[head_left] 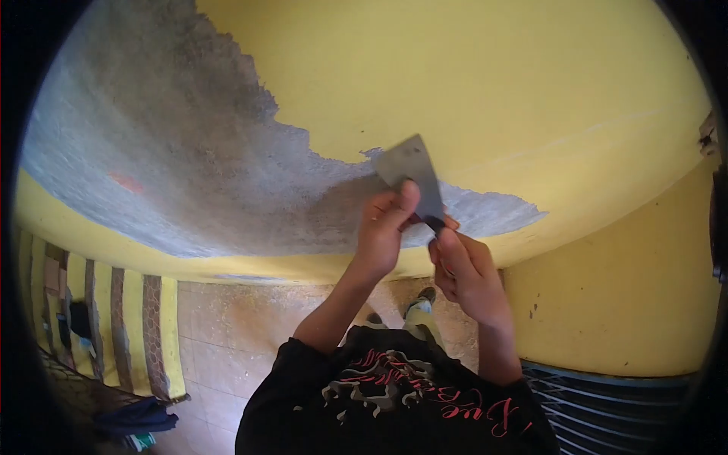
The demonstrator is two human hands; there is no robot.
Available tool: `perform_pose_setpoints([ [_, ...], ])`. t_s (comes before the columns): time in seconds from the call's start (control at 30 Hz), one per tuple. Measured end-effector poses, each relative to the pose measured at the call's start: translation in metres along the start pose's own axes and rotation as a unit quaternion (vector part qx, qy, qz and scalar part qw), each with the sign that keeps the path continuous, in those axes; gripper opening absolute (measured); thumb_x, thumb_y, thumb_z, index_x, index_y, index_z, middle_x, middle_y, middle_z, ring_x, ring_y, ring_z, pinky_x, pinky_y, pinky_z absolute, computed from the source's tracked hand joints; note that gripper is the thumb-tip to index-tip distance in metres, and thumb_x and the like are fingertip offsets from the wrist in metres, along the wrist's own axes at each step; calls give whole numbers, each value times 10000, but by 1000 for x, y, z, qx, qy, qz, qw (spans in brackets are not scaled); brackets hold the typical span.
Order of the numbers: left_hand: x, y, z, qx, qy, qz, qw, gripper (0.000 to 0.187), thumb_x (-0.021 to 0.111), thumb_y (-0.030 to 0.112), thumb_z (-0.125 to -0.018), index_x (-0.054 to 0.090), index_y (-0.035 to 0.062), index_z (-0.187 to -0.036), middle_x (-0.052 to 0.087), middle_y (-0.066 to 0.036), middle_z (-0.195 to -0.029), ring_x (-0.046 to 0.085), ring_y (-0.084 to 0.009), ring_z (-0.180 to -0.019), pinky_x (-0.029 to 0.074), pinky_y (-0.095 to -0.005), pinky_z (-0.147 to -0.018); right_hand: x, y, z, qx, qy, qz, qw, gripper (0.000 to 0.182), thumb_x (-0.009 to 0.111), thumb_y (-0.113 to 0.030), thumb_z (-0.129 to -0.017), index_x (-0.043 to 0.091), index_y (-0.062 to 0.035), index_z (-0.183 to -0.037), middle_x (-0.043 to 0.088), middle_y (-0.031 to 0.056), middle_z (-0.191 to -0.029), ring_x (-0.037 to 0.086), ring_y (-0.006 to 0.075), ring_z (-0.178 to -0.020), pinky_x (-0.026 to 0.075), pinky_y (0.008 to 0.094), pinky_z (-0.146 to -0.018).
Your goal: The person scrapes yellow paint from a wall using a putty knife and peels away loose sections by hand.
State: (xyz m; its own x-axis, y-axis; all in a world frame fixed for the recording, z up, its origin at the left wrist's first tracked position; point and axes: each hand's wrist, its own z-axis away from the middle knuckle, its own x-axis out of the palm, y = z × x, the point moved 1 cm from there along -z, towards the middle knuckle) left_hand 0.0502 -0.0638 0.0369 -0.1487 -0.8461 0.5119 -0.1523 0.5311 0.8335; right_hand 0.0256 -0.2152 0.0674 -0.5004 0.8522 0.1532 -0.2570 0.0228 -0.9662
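A wide-bladed paint scraper [415, 168] is held up in front of the wall, its flat metal blade tilted with a corner upward. My right hand [469, 274] is closed around the dark handle. From the other side, my left hand [383, 233] pinches the lower part of the blade, thumb on the near face and fingers behind it. Beyond the tool, the wall has yellow paint [485, 83] above and a bare grey patch [227, 167] with a ragged edge. Part of that edge is hidden by the blade and hands.
Pale debris dusts the tiled floor [220, 334] below. Striped yellow and brown steps or slats [125, 326] stand at the left, with dark cloth [136, 415] near them. A dark metal rack [607, 409] is at the lower right, beside a yellow side wall [607, 303].
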Motion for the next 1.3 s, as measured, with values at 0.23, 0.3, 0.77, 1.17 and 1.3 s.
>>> perform_pose_setpoints([
  [0.23, -4, 8, 4, -4, -34, 45, 998, 493, 452, 386, -975, 628, -64, -878, 681, -181, -816, 673, -255, -796, 510, -345, -790, 14, -6, -1, -26, 22, 38, 999, 359, 401, -317, -1009, 515, -43, -806, 403, -35, -549, 356, 35, -475, 270, 207, -445],
  [0.3, -10, 5, 0, 18, -39, 25, 999, 498, 447, 389, -976, 630, -64, -881, 681, -182, -820, 673, -256, -801, 510, -344, -795, 9, -5, -6, -9, 38, 11, 999, 343, 397, -290, -1010, 521, -35, -817, 415, -33, -565, 365, 34, -489, 282, 208, -457],
  [0.77, -18, 13, -3, 50, -35, 20, 998, 518, 420, 387, -983, 651, -62, -868, 680, -180, -818, 667, -255, -799, 507, -354, -776, 17, -4, -16, -32, 40, 27, 998, 347, 410, -305, -1007, 513, -26, -828, 409, -32, -562, 367, 31, -499, 281, 206, -462],
  [1.17, -14, 9, 7, 14, -14, 63, 998, 491, 449, 382, -972, 640, -60, -873, 680, -184, -829, 672, -270, -820, 502, -371, -811, 22, -4, -17, -24, 56, 45, 997, 333, 430, -279, -998, 525, -20, -812, 415, -37, -561, 397, 28, -511, 311, 200, -486],
  [1.3, -11, 12, 8, 36, -9, 37, 999, 505, 383, 374, -989, 629, -48, -862, 662, -198, -735, 668, -337, -789, 502, -430, -780, 26, -11, 16, -38, 23, 52, 998, 354, 422, -296, -1001, 523, -24, -799, 421, -30, -565, 384, 37, -513, 304, 212, -481],
])
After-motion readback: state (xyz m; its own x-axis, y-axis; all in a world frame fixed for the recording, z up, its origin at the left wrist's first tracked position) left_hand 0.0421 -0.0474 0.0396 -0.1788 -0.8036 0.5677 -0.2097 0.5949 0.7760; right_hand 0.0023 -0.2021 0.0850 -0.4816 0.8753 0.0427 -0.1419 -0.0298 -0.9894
